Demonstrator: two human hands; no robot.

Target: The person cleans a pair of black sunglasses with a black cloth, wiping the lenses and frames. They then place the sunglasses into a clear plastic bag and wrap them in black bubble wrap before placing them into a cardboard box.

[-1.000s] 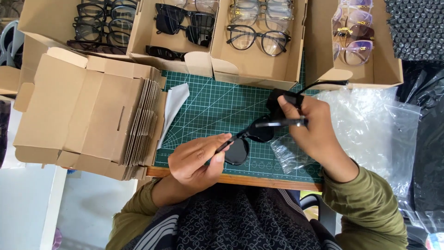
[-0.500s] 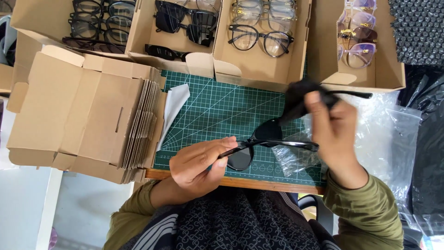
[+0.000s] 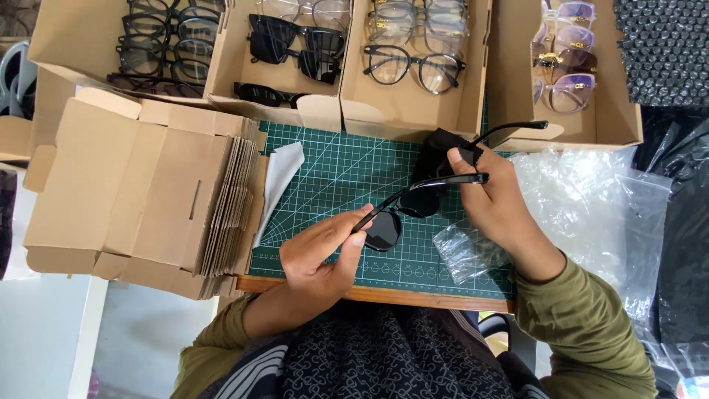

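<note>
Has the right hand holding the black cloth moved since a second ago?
Yes. The right hand with the black cloth rose toward the cardboard boxes, away from the green cutting mat's near edge.

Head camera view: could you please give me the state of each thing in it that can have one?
Dark sunglasses: temples unfolded, held above the mat.
Left hand: pinching the sunglasses' front.
Right hand: gripping a temple and a dark cloth.
Flat cardboard boxes: unassembled, stacked.
Four open boxes: holding glasses.
Small clear bag: crumpled, lying on the green cutting mat.
</note>
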